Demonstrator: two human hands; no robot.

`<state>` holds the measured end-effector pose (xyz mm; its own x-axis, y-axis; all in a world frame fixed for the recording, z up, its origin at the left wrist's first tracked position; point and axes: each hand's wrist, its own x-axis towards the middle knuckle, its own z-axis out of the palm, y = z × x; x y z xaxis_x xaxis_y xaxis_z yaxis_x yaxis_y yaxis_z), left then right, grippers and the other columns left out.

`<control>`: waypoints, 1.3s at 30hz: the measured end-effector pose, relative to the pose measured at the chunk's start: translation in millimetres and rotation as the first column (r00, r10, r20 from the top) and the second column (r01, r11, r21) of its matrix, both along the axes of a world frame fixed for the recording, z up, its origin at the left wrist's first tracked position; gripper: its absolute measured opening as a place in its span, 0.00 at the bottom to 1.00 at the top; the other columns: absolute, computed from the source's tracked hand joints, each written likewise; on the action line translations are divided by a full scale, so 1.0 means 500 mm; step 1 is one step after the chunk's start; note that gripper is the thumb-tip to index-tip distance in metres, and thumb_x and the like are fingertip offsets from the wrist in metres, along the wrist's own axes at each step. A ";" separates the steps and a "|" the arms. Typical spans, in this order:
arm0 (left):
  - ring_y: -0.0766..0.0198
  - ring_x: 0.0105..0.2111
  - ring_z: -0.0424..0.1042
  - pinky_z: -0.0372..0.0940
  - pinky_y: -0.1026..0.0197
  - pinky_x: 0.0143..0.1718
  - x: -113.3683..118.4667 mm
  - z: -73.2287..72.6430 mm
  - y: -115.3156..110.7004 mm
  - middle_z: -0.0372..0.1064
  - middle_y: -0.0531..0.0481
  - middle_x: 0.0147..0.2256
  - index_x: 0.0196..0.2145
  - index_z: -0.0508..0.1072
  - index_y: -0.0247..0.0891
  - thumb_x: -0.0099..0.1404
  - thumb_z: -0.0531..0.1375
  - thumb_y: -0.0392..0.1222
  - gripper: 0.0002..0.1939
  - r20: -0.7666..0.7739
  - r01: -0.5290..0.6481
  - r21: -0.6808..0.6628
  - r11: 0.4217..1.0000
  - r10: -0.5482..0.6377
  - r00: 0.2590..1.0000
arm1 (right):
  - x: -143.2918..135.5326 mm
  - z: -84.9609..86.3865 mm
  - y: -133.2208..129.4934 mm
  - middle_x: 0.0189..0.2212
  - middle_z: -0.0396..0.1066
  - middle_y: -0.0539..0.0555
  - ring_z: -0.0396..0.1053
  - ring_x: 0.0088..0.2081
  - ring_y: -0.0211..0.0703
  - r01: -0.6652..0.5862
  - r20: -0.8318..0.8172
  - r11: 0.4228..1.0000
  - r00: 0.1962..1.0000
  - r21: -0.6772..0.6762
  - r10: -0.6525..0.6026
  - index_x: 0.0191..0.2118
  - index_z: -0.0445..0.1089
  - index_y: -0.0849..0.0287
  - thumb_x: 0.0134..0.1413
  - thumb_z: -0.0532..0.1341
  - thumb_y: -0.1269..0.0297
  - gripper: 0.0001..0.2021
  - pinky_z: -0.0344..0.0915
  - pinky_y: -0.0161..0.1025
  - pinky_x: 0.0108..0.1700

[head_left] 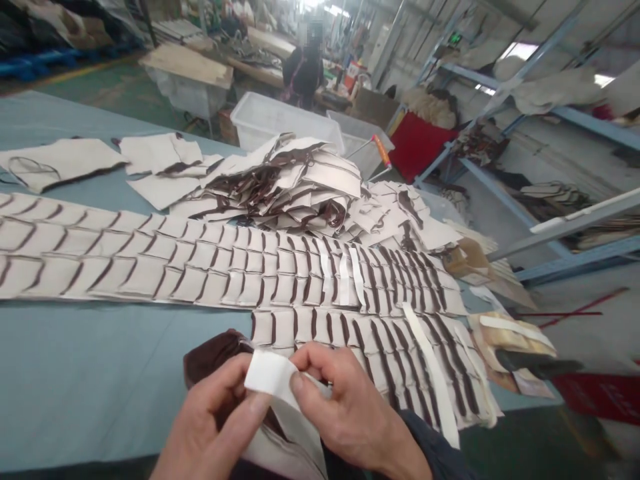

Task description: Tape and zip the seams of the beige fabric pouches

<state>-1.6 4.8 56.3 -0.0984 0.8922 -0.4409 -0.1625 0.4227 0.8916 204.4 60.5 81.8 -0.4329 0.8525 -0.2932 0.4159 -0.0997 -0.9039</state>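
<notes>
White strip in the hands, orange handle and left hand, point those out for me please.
White strip [269,373]: head view, on its upper flat face.
Orange handle [381,151]: head view, middle of the grip.
Left hand [213,419]: head view, middle of the hand.

Smooth, matt white strip; matt tabletop

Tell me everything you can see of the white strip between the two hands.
The white strip looks smooth, plain and flexible, like thin tape or fabric. The part in view bows slightly. The left hand grips its left end between thumb and fingers; the right hand pinches its right side. It is held above a pale, brown-edged piece. How far it runs below the fingers is unclear.
</notes>
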 end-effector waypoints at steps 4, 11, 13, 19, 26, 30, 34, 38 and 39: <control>0.58 0.29 0.76 0.72 0.64 0.32 -0.026 0.010 -0.034 0.80 0.50 0.28 0.39 0.90 0.39 0.63 0.82 0.72 0.30 0.050 0.031 0.018 0.999 -0.032 0.998 | -0.021 0.012 -0.046 0.26 0.71 0.46 0.66 0.26 0.38 0.017 0.008 0.998 1.000 0.057 -0.017 0.38 0.77 0.54 0.73 0.64 0.58 0.10 0.57 0.36 0.30; 0.57 0.32 0.73 0.70 0.65 0.31 -0.059 -0.007 -0.091 0.80 0.49 0.32 0.45 0.92 0.39 0.66 0.82 0.69 0.29 0.186 0.000 -0.078 0.997 0.015 0.982 | -0.041 0.016 -0.093 0.25 0.70 0.46 0.64 0.25 0.39 0.070 -0.048 0.996 0.997 0.060 -0.067 0.36 0.74 0.52 0.72 0.64 0.54 0.12 0.55 0.37 0.27; 0.53 0.35 0.78 0.72 0.64 0.32 -0.062 -0.007 -0.100 0.83 0.47 0.35 0.46 0.92 0.39 0.66 0.82 0.67 0.27 0.216 0.015 -0.078 0.997 0.003 0.976 | -0.044 0.016 -0.102 0.24 0.69 0.46 0.63 0.24 0.39 0.077 -0.040 0.995 0.996 0.064 -0.074 0.36 0.75 0.52 0.72 0.64 0.54 0.12 0.54 0.37 0.27; 0.59 0.30 0.70 0.68 0.65 0.30 -0.055 0.017 -0.100 0.79 0.50 0.30 0.38 0.90 0.39 0.64 0.82 0.68 0.28 0.118 0.028 -0.041 0.999 -0.023 0.993 | -0.044 0.021 -0.128 0.24 0.66 0.45 0.62 0.25 0.39 0.089 -0.073 0.995 0.994 0.047 -0.086 0.34 0.72 0.52 0.72 0.64 0.55 0.12 0.54 0.38 0.28; 0.62 0.28 0.65 0.63 0.65 0.28 -0.044 0.030 -0.098 0.73 0.51 0.27 0.28 0.85 0.38 0.66 0.79 0.66 0.27 0.016 0.079 -0.029 0.996 -0.079 0.997 | -0.030 0.006 -0.133 0.27 0.70 0.45 0.65 0.28 0.39 0.086 -0.098 0.996 0.991 -0.005 -0.086 0.34 0.72 0.52 0.74 0.66 0.57 0.12 0.58 0.38 0.32; 0.62 0.26 0.63 0.63 0.63 0.28 -0.034 0.040 -0.095 0.70 0.52 0.25 0.25 0.84 0.41 0.69 0.77 0.62 0.25 -0.148 0.127 0.098 0.987 -0.111 0.983 | -0.023 -0.018 -0.127 0.38 0.82 0.51 0.77 0.41 0.46 0.110 -0.201 0.980 0.977 0.166 -0.076 0.41 0.78 0.53 0.76 0.71 0.50 0.14 0.72 0.41 0.47; 0.60 0.24 0.63 0.67 0.61 0.29 -0.027 0.041 -0.092 0.71 0.51 0.23 0.23 0.83 0.43 0.70 0.75 0.64 0.27 -0.240 0.152 0.162 0.975 -0.110 0.964 | -0.030 -0.033 -0.130 0.45 0.87 0.54 0.83 0.48 0.50 0.156 -0.274 0.950 0.958 0.272 -0.079 0.47 0.81 0.52 0.78 0.73 0.46 0.14 0.77 0.45 0.55; 0.57 0.24 0.65 0.75 0.58 0.34 -0.022 0.038 -0.092 0.74 0.50 0.23 0.24 0.85 0.44 0.70 0.75 0.65 0.26 -0.278 0.142 0.176 0.974 -0.089 0.956 | -0.041 -0.036 -0.137 0.44 0.88 0.53 0.85 0.46 0.48 0.161 -0.269 0.956 0.959 0.246 -0.093 0.47 0.82 0.52 0.80 0.72 0.51 0.11 0.79 0.41 0.55; 0.57 0.25 0.67 0.75 0.58 0.34 -0.020 0.040 -0.091 0.75 0.50 0.23 0.24 0.85 0.44 0.71 0.75 0.65 0.26 -0.277 0.141 0.174 0.975 -0.088 0.957 | -0.043 -0.037 -0.138 0.43 0.89 0.53 0.85 0.45 0.47 0.173 -0.277 0.948 0.956 0.266 -0.097 0.46 0.82 0.53 0.81 0.72 0.53 0.11 0.80 0.41 0.54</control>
<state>-11.6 -40.6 76.3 -0.0810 0.9688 -0.2341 0.1311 0.2432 0.9611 182.9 -8.3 63.1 -0.3359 0.9388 0.0759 0.1656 0.1382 -0.9765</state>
